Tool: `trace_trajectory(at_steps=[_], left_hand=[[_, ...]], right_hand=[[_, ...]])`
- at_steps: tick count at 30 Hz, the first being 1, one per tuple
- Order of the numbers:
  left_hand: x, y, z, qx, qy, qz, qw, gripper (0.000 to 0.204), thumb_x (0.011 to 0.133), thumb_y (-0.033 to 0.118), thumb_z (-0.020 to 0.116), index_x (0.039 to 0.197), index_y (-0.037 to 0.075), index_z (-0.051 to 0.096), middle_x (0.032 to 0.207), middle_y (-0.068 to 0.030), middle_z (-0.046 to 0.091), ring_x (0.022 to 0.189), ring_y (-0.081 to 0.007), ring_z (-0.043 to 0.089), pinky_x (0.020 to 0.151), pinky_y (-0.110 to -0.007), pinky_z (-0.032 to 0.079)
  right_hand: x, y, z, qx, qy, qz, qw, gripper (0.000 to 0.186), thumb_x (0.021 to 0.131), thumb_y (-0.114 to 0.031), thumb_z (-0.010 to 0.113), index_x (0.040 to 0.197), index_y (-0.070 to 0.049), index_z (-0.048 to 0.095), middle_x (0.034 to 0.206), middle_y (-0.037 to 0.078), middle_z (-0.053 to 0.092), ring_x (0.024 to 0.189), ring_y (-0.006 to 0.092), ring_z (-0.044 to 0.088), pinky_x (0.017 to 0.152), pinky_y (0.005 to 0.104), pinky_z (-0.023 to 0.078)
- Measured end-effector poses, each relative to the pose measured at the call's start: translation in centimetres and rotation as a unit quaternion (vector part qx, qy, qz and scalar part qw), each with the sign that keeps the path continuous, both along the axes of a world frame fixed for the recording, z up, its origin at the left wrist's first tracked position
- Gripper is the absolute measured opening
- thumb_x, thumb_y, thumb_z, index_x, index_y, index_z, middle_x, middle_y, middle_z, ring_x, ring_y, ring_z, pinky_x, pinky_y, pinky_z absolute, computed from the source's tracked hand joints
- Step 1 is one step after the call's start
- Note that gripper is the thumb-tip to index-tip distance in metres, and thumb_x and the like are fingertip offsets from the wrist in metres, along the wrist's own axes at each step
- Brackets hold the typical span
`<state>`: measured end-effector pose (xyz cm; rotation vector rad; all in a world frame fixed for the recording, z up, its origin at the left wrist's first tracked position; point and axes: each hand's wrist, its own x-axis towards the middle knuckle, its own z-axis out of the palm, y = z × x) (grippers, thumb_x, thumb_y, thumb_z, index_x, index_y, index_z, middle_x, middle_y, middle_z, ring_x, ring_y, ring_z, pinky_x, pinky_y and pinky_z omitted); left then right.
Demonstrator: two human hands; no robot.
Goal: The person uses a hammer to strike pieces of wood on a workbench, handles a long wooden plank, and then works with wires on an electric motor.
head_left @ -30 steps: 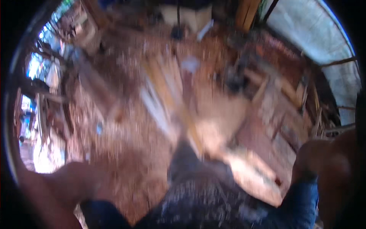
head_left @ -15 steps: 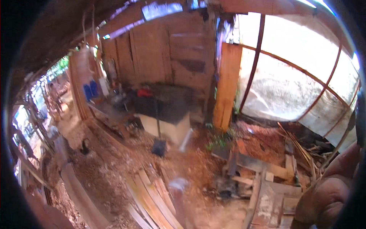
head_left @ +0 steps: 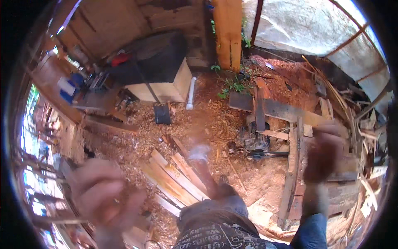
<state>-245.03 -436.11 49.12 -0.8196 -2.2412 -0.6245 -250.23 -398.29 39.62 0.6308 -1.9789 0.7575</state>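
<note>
My left hand point(head_left: 101, 189) is raised at the lower left, its fingers partly bent and smeared by motion. No held thing can be made out in it. My right hand point(head_left: 325, 151) is up on the right, dark and blurred, over a wooden frame of boards point(head_left: 292, 174); its fingers cannot be told apart. Between the hands, several long pale planks point(head_left: 168, 176) lie on the shavings-covered ground in front of my body. A dark machine that looks like a motor point(head_left: 257, 139) sits beside the frame.
A pale box point(head_left: 166, 90) with a black cover stands at the back, a black-bladed shovel point(head_left: 162, 113) leaning on it. Next to it is a white pipe point(head_left: 191, 93). An orange wooden post point(head_left: 228, 35) rises behind. Scrap wood point(head_left: 369, 124) is heaped at the far right.
My view has tipped downward, bringing my torso into sight. My left hand has come up into view at the lower left; my right hand has moved inward from the right rim.
</note>
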Motion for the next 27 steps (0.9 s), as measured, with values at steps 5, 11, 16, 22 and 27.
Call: trace_trajectory(at_steps=[5, 11, 16, 22, 27], left_hand=[[-5.7, -4.8, -22.5, -0.036, -0.536, 0.203, 0.819, 0.018, 0.088, 0.016, 0.067, 0.097, 0.001, 0.067, 0.091, -0.0152, 0.068, 0.085, -0.0295, 0.065, 0.077, -0.040, 0.051], [-9.9, -9.7, -37.9, -0.214, -0.665, 0.143, 0.701, 0.028, 0.088, 0.026, 0.067, 0.102, 0.002, 0.070, 0.097, -0.0206, 0.069, 0.094, -0.0381, 0.066, 0.084, -0.047, 0.051], [-16.2, -12.5, -47.9, -0.250, -0.674, 0.028, 0.694, 0.027, 0.085, 0.026, 0.069, 0.101, 0.004, 0.072, 0.094, -0.0198, 0.070, 0.092, -0.0388, 0.067, 0.084, -0.047, 0.052], [-30.2, -19.9, -47.3, -0.330, -0.743, -0.045, 0.581, 0.027, 0.084, 0.029, 0.072, 0.097, 0.005, 0.073, 0.091, -0.0190, 0.071, 0.089, -0.0352, 0.068, 0.081, -0.046, 0.052], [-36.7, -25.4, -45.8, -0.454, -0.729, -0.222, 0.461, 0.029, 0.084, 0.033, 0.070, 0.098, 0.008, 0.074, 0.089, -0.0176, 0.071, 0.085, -0.0310, 0.070, 0.081, -0.042, 0.053]], right_hand=[[-2.4, -1.9, -29.3, -0.158, -0.568, -0.067, 0.805, 0.018, 0.090, -0.018, 0.063, 0.083, -0.002, 0.068, 0.078, 0.016, 0.066, 0.073, 0.0285, 0.064, 0.068, 0.0403, 0.050], [0.6, -10.6, -35.7, 0.050, -0.752, -0.066, 0.654, 0.040, 0.088, -0.045, 0.061, 0.092, -0.008, 0.075, 0.086, 0.018, 0.072, 0.083, 0.0359, 0.070, 0.075, 0.0472, 0.054], [0.3, -16.1, -42.3, 0.195, -0.809, -0.084, 0.548, 0.041, 0.086, -0.044, 0.063, 0.097, -0.006, 0.074, 0.087, 0.017, 0.072, 0.082, 0.0360, 0.070, 0.074, 0.0469, 0.055], [-3.1, -22.2, -42.0, 0.048, -0.815, -0.091, 0.570, 0.026, 0.084, -0.029, 0.063, 0.086, -0.004, 0.071, 0.084, 0.021, 0.070, 0.081, 0.0366, 0.069, 0.072, 0.0500, 0.054], [-6.4, -23.5, -35.1, -0.120, -0.865, -0.042, 0.486, 0.025, 0.089, -0.031, 0.067, 0.087, -0.006, 0.071, 0.082, 0.016, 0.071, 0.083, 0.0322, 0.069, 0.077, 0.0434, 0.054]])
